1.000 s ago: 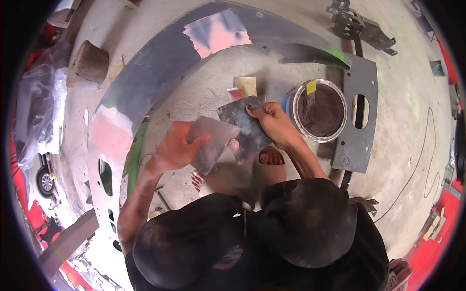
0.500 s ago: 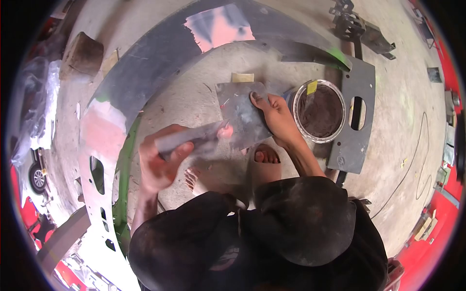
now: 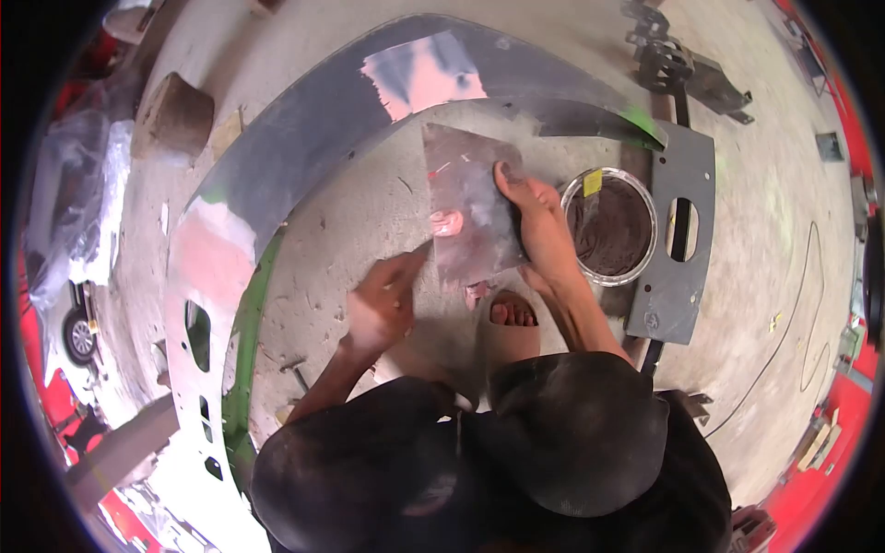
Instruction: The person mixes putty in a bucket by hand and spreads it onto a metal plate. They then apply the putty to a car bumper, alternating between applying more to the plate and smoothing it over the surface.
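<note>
My right hand point(image 3: 546, 226) grips the right edge of a flat grey mixing plate point(image 3: 479, 198), thumb on top. A lump of pink putty point(image 3: 447, 223) sits at the plate's left edge, and more pink paste hangs at its lower edge. My left hand point(image 3: 382, 302), somewhat blurred, is closed on a putty spreader point(image 3: 422, 252), seen almost edge-on beside the plate. Around both hands curves a grey car bumper point(image 3: 304, 115) with a pink-smeared patch point(image 3: 424, 74) at its top and a pink area on its left arm.
An open can of dark paste point(image 3: 613, 226) with a yellow label stands right of my right hand, beside the bumper's grey end point(image 3: 678, 276). Black metal brackets point(image 3: 687, 69) lie at the upper right. A block point(image 3: 175, 115) stands at the upper left.
My left hand has moved right and turned, so the spreader's broad face no longer shows. The plate has shifted slightly right, and the pink lump now lies at its left edge.
</note>
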`<action>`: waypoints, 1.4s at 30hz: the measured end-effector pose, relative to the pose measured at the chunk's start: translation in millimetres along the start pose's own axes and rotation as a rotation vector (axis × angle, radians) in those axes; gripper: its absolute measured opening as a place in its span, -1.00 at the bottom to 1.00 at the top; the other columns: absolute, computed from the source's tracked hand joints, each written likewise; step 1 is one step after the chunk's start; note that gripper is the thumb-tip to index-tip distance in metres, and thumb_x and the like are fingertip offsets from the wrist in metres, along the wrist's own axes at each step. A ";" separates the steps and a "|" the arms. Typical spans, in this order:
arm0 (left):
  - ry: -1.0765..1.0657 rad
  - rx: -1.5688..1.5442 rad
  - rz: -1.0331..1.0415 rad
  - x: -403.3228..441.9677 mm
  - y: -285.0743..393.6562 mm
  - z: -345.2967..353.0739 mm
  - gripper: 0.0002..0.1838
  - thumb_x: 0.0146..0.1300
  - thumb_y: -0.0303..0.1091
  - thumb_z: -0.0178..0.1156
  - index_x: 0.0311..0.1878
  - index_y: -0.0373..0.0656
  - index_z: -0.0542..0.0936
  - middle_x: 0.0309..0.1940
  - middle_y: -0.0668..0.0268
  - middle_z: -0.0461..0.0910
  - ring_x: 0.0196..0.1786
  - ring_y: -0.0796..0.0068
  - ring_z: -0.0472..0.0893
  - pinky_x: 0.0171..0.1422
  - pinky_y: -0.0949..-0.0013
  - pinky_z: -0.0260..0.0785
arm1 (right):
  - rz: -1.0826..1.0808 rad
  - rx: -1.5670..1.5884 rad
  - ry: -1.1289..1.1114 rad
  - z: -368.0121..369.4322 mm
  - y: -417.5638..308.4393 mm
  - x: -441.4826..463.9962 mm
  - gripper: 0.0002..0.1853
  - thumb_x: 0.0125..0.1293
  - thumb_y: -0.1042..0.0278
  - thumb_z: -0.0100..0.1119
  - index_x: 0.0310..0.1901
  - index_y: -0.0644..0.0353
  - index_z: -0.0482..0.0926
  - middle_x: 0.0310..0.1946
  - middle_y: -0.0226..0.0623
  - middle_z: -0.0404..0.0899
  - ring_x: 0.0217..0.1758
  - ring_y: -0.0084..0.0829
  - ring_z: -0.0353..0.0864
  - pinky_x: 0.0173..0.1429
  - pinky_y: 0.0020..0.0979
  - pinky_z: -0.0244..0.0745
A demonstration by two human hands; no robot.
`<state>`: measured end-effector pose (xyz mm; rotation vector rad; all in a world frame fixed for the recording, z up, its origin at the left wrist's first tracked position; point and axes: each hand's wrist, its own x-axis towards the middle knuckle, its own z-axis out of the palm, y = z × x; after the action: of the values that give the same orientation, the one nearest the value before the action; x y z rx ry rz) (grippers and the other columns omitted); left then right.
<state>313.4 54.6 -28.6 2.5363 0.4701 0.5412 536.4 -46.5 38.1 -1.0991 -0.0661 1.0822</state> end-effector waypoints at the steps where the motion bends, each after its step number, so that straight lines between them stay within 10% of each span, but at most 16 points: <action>1: 0.125 -0.130 -0.133 12.8 3.3 -11.2 -0.64 0.12 -0.68 0.25 0.02 -0.27 0.71 -0.08 0.06 0.70 -0.11 0.11 0.74 -0.10 0.30 0.62 | -0.015 -0.018 0.010 -9.6 -2.3 1.3 -0.62 0.51 -0.02 0.19 -0.16 0.21 0.65 -0.36 -0.50 0.61 -0.35 -0.66 0.53 -0.22 -0.50 0.45; 3: 0.229 -0.274 -0.265 28.0 6.9 -45.2 -0.69 0.19 -0.71 0.22 -0.02 -0.28 0.72 -0.16 0.09 0.72 -0.15 0.10 0.74 -0.14 0.29 0.59 | -0.065 -0.040 0.015 -18.3 -0.1 4.7 -0.63 0.54 0.04 0.15 -0.15 0.25 0.64 -0.34 -0.50 0.62 -0.34 -0.68 0.50 -0.21 -0.51 0.44; 13: -0.149 0.400 0.430 73.8 55.9 -94.1 -0.51 -0.08 -0.45 0.31 0.05 -0.14 0.70 -0.25 0.40 0.63 -0.33 0.38 0.58 -0.30 0.33 0.50 | -0.165 -0.233 0.090 -13.4 22.1 9.6 -0.62 0.59 0.12 0.08 -0.17 0.33 0.63 -0.44 -0.52 0.58 -0.39 -0.70 0.41 -0.27 -0.51 0.37; 24: -0.133 0.234 0.270 94.4 50.3 -101.2 -0.51 -0.12 -0.61 0.23 -0.02 -0.10 0.71 -0.34 0.43 0.59 -0.38 0.37 0.57 -0.40 0.32 0.50 | -0.269 -0.459 0.085 -7.5 19.9 -0.4 -0.60 0.57 0.13 0.14 -0.40 0.23 0.56 -0.55 -0.65 0.41 -0.46 -0.79 0.23 -0.43 -0.55 0.13; 32: -0.491 -0.296 -0.069 69.8 35.3 -93.1 -0.82 0.27 -0.58 0.30 -0.06 -0.28 0.73 -0.35 0.22 0.68 -0.32 0.37 0.69 -0.26 0.36 0.48 | -0.198 -0.547 0.082 -23.3 50.9 9.7 -0.60 0.57 0.16 0.08 -0.34 0.33 0.57 -0.62 -0.57 0.40 -0.48 -0.72 0.29 -0.40 -0.46 0.22; 36: -0.253 -0.678 -0.368 42.8 9.7 -105.5 -0.80 0.29 -0.52 0.32 -0.03 -0.19 0.74 -0.27 0.35 0.74 -0.39 0.46 0.65 -0.34 0.33 0.49 | -0.199 -0.388 0.092 -18.6 38.5 7.1 -0.62 0.57 0.16 0.10 -0.31 0.33 0.59 -0.55 -0.56 0.46 -0.44 -0.74 0.31 -0.35 -0.50 0.26; 42: 0.132 0.077 0.309 50.8 40.8 -72.1 -0.61 0.06 -0.62 0.38 0.02 -0.21 0.75 -0.05 0.16 0.70 -0.30 0.42 0.66 -0.28 0.42 0.57 | -0.025 0.034 0.007 0.2 25.4 7.8 -0.65 0.54 0.08 0.15 -0.24 0.23 0.64 -0.42 -0.51 0.61 -0.43 -0.70 0.46 -0.29 -0.54 0.38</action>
<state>333.3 71.4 65.0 2.6754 0.1451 0.8218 523.4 -39.8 15.9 -1.0690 -0.0552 1.0537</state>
